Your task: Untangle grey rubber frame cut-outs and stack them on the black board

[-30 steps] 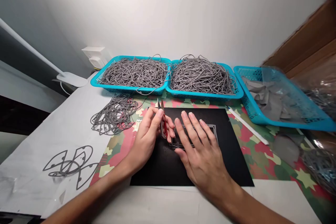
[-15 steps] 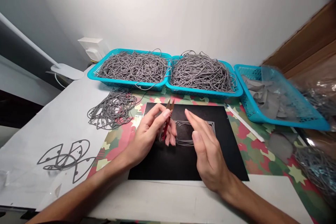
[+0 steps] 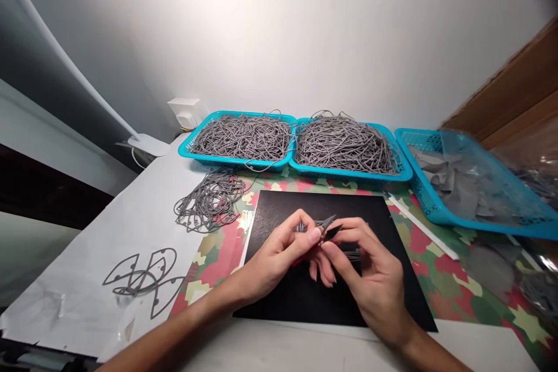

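My left hand (image 3: 292, 250) is closed around red-handled thread snips (image 3: 333, 231), their dark blades pointing up and to the right with the tips apart. Close against the blades is my right hand (image 3: 377, 276), its thumb and fingers curled in. Whatever those fingers pinch is hidden. Beneath both hands lies a black mat (image 3: 300, 305). Thin grey cord-like rings (image 3: 353, 256) on the mat are mostly covered by my fingers.
Two blue baskets (image 3: 238, 163) (image 3: 353, 172) heaped with thin grey rings stand along the wall. A third blue basket (image 3: 462, 222) at right holds grey sheet pieces. Left lie a tangled grey pile (image 3: 211, 200) and several flat grey outlines (image 3: 143, 279). A white strip (image 3: 422, 226) lies right of the mat.
My hands have come together, the right one moving in to the snips. The snips have tipped from upright toward the right. The whole view has shifted slightly.
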Demonstrator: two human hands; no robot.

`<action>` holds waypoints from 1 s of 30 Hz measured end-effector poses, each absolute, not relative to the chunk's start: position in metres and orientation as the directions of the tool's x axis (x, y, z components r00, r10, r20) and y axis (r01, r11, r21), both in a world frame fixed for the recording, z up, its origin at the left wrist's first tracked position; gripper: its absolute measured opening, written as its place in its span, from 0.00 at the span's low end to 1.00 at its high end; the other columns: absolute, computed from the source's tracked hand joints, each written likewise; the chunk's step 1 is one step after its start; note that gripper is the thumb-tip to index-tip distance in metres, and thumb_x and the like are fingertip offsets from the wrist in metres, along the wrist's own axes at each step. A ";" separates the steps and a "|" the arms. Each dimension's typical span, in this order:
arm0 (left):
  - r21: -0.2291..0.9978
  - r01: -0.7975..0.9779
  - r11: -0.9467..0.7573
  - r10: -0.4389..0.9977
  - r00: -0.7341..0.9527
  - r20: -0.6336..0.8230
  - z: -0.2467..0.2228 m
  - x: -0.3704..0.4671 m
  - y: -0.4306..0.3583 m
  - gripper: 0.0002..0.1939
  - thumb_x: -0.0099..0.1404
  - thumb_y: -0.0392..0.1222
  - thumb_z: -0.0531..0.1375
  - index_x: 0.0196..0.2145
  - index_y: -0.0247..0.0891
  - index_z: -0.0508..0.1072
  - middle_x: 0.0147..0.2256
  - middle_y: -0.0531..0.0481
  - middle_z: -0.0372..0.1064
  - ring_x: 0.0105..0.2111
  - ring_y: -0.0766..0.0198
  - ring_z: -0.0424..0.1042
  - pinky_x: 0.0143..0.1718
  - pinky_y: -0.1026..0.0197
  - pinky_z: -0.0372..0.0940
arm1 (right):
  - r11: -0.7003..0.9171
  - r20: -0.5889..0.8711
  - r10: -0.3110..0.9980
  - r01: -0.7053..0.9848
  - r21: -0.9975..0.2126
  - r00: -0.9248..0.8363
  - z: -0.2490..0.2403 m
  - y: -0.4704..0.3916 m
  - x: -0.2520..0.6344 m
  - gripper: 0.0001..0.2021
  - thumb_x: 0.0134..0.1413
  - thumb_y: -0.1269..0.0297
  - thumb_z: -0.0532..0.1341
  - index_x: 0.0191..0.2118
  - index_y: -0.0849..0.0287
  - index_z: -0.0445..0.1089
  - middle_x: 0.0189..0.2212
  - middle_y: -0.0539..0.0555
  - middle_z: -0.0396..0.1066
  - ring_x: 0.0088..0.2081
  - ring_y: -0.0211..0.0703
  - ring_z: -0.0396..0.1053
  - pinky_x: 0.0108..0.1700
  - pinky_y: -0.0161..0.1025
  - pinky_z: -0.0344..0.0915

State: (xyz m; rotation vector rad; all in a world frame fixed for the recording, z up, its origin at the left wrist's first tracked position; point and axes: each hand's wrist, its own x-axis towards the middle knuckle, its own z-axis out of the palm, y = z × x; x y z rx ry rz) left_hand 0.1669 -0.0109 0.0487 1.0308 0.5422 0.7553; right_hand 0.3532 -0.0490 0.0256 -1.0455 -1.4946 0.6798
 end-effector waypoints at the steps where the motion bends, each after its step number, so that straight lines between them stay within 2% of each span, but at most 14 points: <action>1: 0.907 -0.304 0.292 0.784 0.619 -0.045 0.048 0.167 -0.011 0.16 0.82 0.55 0.61 0.42 0.42 0.64 0.31 0.47 0.82 0.32 0.62 0.79 0.38 0.62 0.69 | 0.420 0.438 0.898 0.219 -0.881 0.039 0.025 -0.049 0.353 0.04 0.73 0.66 0.68 0.42 0.52 0.77 0.44 0.53 0.78 0.48 0.44 0.78 0.51 0.39 0.75; 3: 0.915 -0.309 0.260 0.800 0.599 -0.025 0.046 0.168 -0.012 0.15 0.82 0.53 0.61 0.42 0.42 0.65 0.32 0.47 0.82 0.32 0.63 0.79 0.39 0.62 0.69 | 0.372 0.389 0.919 0.186 -0.909 0.063 0.025 -0.050 0.351 0.05 0.75 0.64 0.67 0.41 0.53 0.76 0.44 0.54 0.78 0.48 0.45 0.78 0.50 0.41 0.75; 7: 0.934 -0.279 0.223 0.784 0.621 -0.002 0.043 0.167 -0.013 0.15 0.83 0.54 0.59 0.43 0.42 0.63 0.31 0.50 0.81 0.30 0.64 0.78 0.33 0.64 0.66 | 0.276 0.288 0.955 0.148 -0.950 0.068 0.023 -0.048 0.350 0.07 0.73 0.57 0.69 0.47 0.53 0.75 0.46 0.55 0.78 0.49 0.47 0.79 0.49 0.42 0.76; 9: 0.947 -0.262 0.186 0.788 0.615 0.016 0.041 0.167 -0.013 0.15 0.84 0.54 0.59 0.44 0.42 0.63 0.31 0.50 0.80 0.30 0.65 0.78 0.33 0.64 0.66 | 0.275 0.285 0.957 0.134 -0.952 0.058 0.022 -0.046 0.350 0.08 0.72 0.57 0.69 0.45 0.54 0.75 0.45 0.55 0.78 0.49 0.46 0.78 0.49 0.41 0.75; 13: 0.958 -0.248 0.141 0.792 0.610 0.041 0.040 0.167 -0.013 0.15 0.84 0.53 0.60 0.44 0.41 0.64 0.32 0.50 0.80 0.33 0.65 0.78 0.37 0.63 0.68 | 0.321 0.326 0.943 0.077 -0.944 0.066 0.027 -0.047 0.350 0.11 0.74 0.62 0.68 0.36 0.55 0.74 0.42 0.52 0.76 0.43 0.41 0.77 0.47 0.38 0.74; 18: 0.964 -0.235 0.125 0.796 0.603 0.044 0.041 0.168 -0.014 0.14 0.84 0.52 0.60 0.44 0.40 0.65 0.33 0.50 0.81 0.34 0.66 0.78 0.37 0.64 0.68 | 0.310 0.308 0.949 -0.034 -0.950 0.061 0.036 -0.052 0.347 0.10 0.75 0.63 0.66 0.37 0.55 0.73 0.38 0.49 0.76 0.31 0.34 0.75 0.36 0.34 0.75; 23: 0.975 -0.197 0.106 0.795 0.605 0.036 0.043 0.166 -0.016 0.12 0.85 0.50 0.59 0.46 0.40 0.66 0.36 0.48 0.82 0.37 0.64 0.79 0.41 0.62 0.69 | 0.324 0.322 0.917 0.033 -0.946 0.234 0.038 -0.053 0.348 0.11 0.77 0.60 0.65 0.38 0.54 0.69 0.39 0.52 0.80 0.39 0.40 0.81 0.42 0.35 0.77; 25: 0.982 -0.165 0.089 0.799 0.600 0.029 0.044 0.165 -0.016 0.12 0.85 0.50 0.58 0.46 0.39 0.66 0.37 0.47 0.82 0.38 0.63 0.79 0.43 0.60 0.69 | 0.318 0.305 0.906 0.007 -0.948 0.294 0.039 -0.052 0.350 0.12 0.79 0.59 0.63 0.39 0.53 0.65 0.39 0.52 0.82 0.39 0.41 0.82 0.42 0.38 0.79; 28: 0.986 -0.154 0.067 0.800 0.598 0.039 0.045 0.163 -0.016 0.13 0.86 0.50 0.55 0.45 0.38 0.67 0.36 0.47 0.80 0.37 0.62 0.77 0.43 0.59 0.68 | 0.309 0.262 0.894 -0.074 -0.948 0.365 0.042 -0.050 0.354 0.13 0.80 0.56 0.61 0.41 0.51 0.59 0.37 0.50 0.84 0.32 0.40 0.82 0.35 0.36 0.78; 30: 0.981 -0.158 0.111 0.788 0.616 0.010 0.046 0.162 -0.015 0.15 0.86 0.49 0.53 0.40 0.38 0.67 0.32 0.50 0.75 0.33 0.64 0.72 0.40 0.60 0.66 | 0.298 0.248 0.895 -0.086 -0.951 0.370 0.046 -0.050 0.356 0.15 0.79 0.54 0.62 0.41 0.51 0.58 0.33 0.49 0.84 0.25 0.38 0.78 0.28 0.34 0.75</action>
